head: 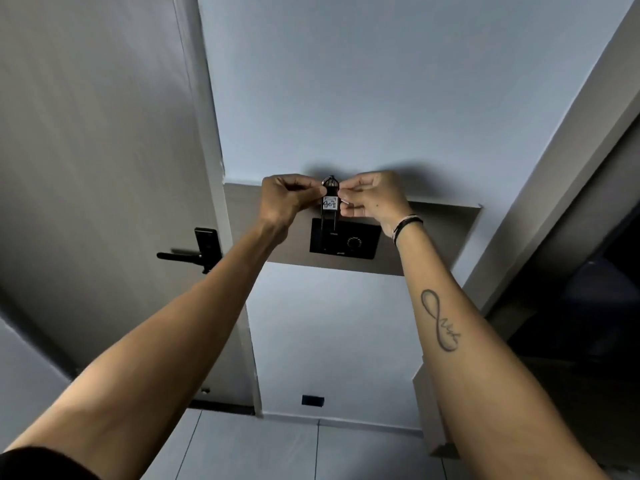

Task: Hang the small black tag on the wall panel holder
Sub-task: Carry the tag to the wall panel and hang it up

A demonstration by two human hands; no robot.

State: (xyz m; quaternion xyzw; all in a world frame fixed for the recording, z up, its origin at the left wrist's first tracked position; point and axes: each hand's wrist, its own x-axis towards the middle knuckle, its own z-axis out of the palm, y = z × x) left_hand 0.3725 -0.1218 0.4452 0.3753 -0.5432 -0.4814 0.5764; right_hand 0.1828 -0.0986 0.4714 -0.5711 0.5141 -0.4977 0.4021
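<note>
Both hands, left hand and right hand, pinch the black tag just above the wall panel; curled fingers hide its edges and the holder.

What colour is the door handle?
Black door handle, seen in the head view.

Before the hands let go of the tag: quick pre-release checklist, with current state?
1. Left hand pinching the small black tag: ok, fingertips meet its left edge.
2. Right hand on the tag: ok, fingertips at its right edge.
3. Tag upright: ok, it hangs vertically with the white label facing out.
4. Tag lined up with the black wall panel holder: ok, its lower end overlaps the holder's top left.
5. Tag seated in the holder: cannot tell, the contact point is too small to read.
6. Metal ring at the tag's top free: cannot tell, partly hidden between the fingers.
</note>
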